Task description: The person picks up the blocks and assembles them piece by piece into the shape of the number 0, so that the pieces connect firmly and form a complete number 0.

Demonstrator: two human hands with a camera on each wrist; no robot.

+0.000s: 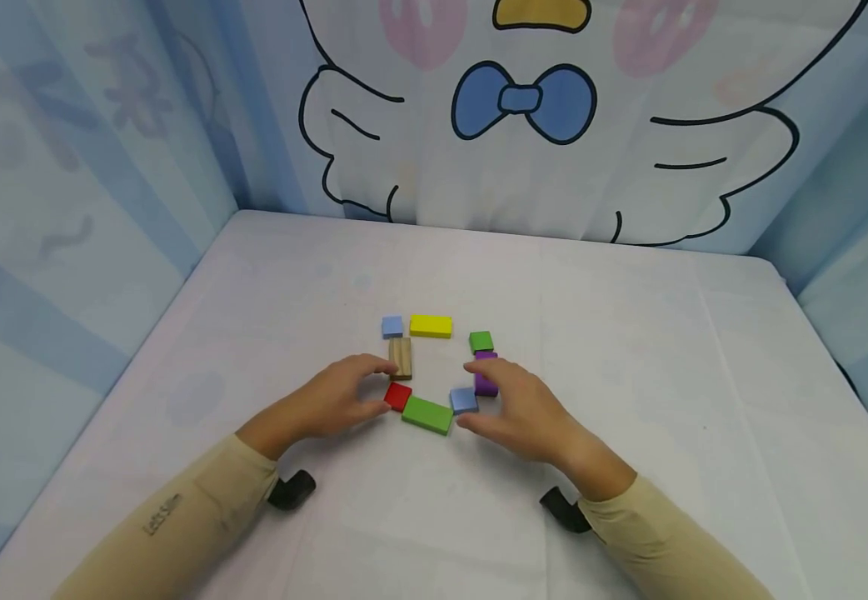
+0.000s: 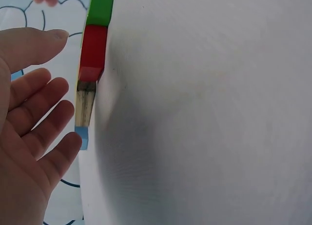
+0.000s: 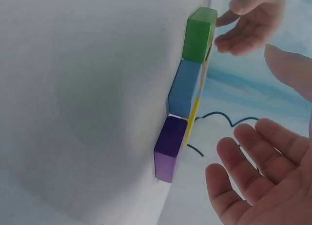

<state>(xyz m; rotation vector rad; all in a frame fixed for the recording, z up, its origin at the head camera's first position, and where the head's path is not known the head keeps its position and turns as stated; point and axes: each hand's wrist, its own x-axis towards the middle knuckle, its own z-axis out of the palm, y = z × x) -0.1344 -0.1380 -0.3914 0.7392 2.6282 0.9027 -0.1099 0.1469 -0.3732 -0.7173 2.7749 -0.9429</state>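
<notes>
Several coloured blocks lie in a rough ring on the white table. My left hand (image 1: 332, 396), fingers apart and holding nothing, is beside the red block (image 1: 398, 396) and the bare wooden block (image 1: 401, 358). Its thumb tip is near the red one. My right hand (image 1: 520, 408) is spread by the light blue block (image 1: 464, 400) and partly covers the purple block (image 1: 486, 387). Between the hands, the long green block (image 1: 427, 415) lies aslant. At the far side are a yellow block (image 1: 431, 326), a second blue block (image 1: 392, 327) and a small green block (image 1: 481, 341).
The tablecloth (image 1: 629, 333) is white with faint creases. A curtain with a cartoon print (image 1: 524, 183) hangs behind the table, and blue curtains (image 1: 67, 208) stand along the sides. Black wrist-mounted pieces (image 1: 291, 490) jut from under both sleeves.
</notes>
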